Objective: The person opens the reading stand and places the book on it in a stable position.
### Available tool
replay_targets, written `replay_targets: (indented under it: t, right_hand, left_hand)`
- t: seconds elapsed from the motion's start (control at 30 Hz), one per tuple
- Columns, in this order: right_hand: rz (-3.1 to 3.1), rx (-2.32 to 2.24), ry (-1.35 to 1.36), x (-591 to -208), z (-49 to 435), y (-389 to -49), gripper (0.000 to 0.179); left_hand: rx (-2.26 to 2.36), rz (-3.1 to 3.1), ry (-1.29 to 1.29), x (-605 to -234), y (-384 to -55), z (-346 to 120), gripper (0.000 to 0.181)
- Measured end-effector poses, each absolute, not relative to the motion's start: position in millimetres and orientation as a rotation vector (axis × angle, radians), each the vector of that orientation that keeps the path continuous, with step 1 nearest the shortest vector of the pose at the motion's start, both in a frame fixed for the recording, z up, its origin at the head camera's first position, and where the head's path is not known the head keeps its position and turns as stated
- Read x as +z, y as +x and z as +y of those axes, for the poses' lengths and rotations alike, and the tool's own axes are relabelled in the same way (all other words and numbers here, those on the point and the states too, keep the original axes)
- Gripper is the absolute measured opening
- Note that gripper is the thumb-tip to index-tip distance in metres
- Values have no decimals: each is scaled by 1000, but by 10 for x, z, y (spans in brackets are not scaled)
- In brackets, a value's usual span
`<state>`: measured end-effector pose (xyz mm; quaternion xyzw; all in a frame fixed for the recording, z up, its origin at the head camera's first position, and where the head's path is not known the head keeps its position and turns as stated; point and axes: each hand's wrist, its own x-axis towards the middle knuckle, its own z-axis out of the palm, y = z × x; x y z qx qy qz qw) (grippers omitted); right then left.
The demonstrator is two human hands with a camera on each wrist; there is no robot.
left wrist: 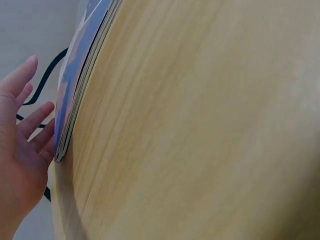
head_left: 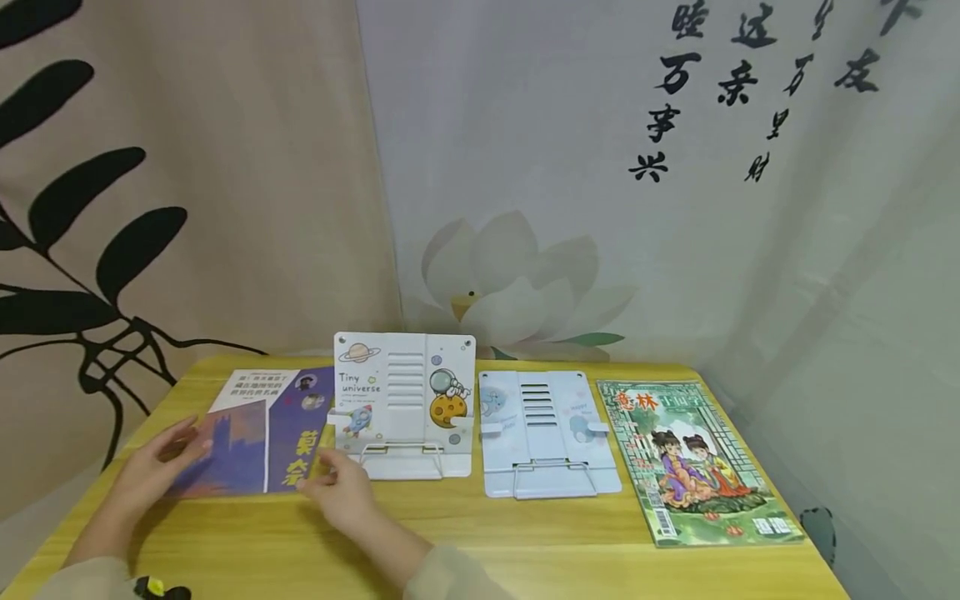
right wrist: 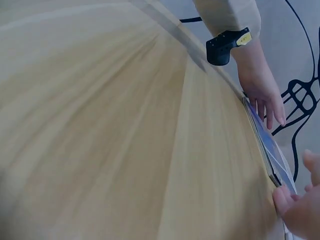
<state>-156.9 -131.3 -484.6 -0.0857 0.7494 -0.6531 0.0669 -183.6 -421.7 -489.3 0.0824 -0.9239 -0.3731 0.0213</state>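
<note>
A purple magazine (head_left: 240,442) with a painted tower on its cover lies flat at the left of the table. Its layered page edges (left wrist: 85,85) show in the left wrist view. My left hand (head_left: 153,467) is at the magazine's left edge, fingers fairly straight and spread. In the left wrist view the fingertips of that hand (left wrist: 22,150) reach the magazine's corner. At the lower right corner is my right hand (head_left: 345,493), its fingers loosely bent beside the edge. The right wrist view shows part of this hand (right wrist: 302,212) against the magazine, which it does not visibly grip.
Right of the magazine stands a white book stand (head_left: 405,400) with a space print. A pale blue book stand (head_left: 551,433) is beside it. A green magazine (head_left: 705,467) lies at the table's right side. Behind the wooden table (head_left: 525,542) hangs a printed curtain (head_left: 525,125).
</note>
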Motion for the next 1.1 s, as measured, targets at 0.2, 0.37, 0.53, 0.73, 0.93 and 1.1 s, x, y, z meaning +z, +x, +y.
replay_targets:
  t: [0.2,0.37,0.53,0.73,0.93,1.1]
  right_hand:
    - [2288,-1898,-266,-4890,-1307,-1663,51]
    - [2300,-1823,-346,-4904,-1318,-1712,51]
    - [2375,-1719,-425,-4886,-1346,-1707,52]
    - [2455,-1647,-483,-4861,-1378,-1689,52]
    - [2489,-1627,-442,-4867,-1418,-1681,52]
    - [2535,-1606,-487,-4914,-1445,-1659,55]
  left_hand:
    - [-1186,-2839,216,-4942,-1864,-4159,86]
    - [-1167,-2822,251,-4993,-1889,-4122,84]
    - [-1136,-2796,276,-5029,-1869,-4120,74]
    - [-1122,-2815,276,-4984,-1816,-4183,58]
    - [-1232,-2887,313,-4931,-1818,-4232,57]
    - [-1364,-2898,331,-4906,-1735,-4272,64]
